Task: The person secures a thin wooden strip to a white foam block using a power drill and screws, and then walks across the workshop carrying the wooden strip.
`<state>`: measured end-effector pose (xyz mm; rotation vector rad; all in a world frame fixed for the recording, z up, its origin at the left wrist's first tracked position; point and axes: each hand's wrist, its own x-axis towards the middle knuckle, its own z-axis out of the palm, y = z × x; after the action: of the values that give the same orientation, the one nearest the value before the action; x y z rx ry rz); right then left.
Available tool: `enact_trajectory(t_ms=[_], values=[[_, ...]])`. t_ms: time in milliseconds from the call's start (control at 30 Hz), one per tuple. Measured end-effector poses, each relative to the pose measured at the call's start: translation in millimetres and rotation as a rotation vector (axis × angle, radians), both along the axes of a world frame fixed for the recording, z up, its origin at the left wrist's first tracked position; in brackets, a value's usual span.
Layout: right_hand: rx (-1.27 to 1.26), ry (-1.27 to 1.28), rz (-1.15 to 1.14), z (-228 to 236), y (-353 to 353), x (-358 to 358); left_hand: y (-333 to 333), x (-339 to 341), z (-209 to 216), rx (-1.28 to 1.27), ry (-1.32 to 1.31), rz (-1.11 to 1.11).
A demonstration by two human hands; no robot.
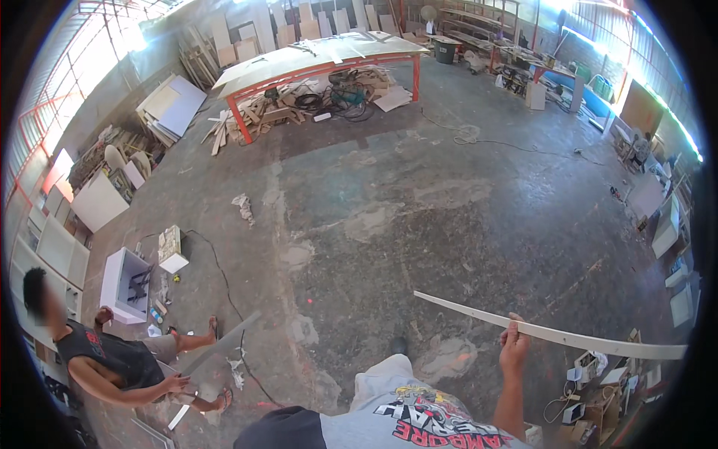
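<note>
A long, narrow white strip of board [583, 340] stretches across the lower right, its thin end [430, 296] pointing toward the middle of the floor. My right hand [514, 343] is closed around it partway along, holding it up off the ground. The kind of material cannot be made out. My left hand does not show; only a dark sleeve is visible at the lower edge on that side. At the left, a person [112, 367] grips a flat grey strip [221, 344] of their own.
A red-legged table [321, 56] with scrap wood and cables beneath stands at the back. An open white cabinet box [126, 284] sits near the person. A black cable [221, 266] crosses the floor at left. Boards and clutter [591, 385] lie at lower right.
</note>
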<state>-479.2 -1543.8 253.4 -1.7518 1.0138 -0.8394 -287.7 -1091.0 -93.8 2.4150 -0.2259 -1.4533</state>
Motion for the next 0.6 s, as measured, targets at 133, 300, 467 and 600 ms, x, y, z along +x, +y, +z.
enact_trajectory(t_ms=[133, 300, 467, 600], values=[[0.036, 0.052, 0.088, 6.9, -22.1, 52.8, -41.7, 45.6, -4.4, -0.013, -0.003, 0.032], [0.094, 0.052, 0.191, 16.0, -46.3, 119.2, -82.3, 83.4, -2.0, -0.031, 0.005, 0.082], [0.148, 0.073, 0.331, 3.7, -62.4, 183.4, -104.7, 98.3, 3.1, -0.056, -0.006, 0.143], [0.121, 0.188, 0.459, -15.3, -71.6, 220.1, -112.9, 91.9, 2.4, -0.062, -0.021, 0.187]])
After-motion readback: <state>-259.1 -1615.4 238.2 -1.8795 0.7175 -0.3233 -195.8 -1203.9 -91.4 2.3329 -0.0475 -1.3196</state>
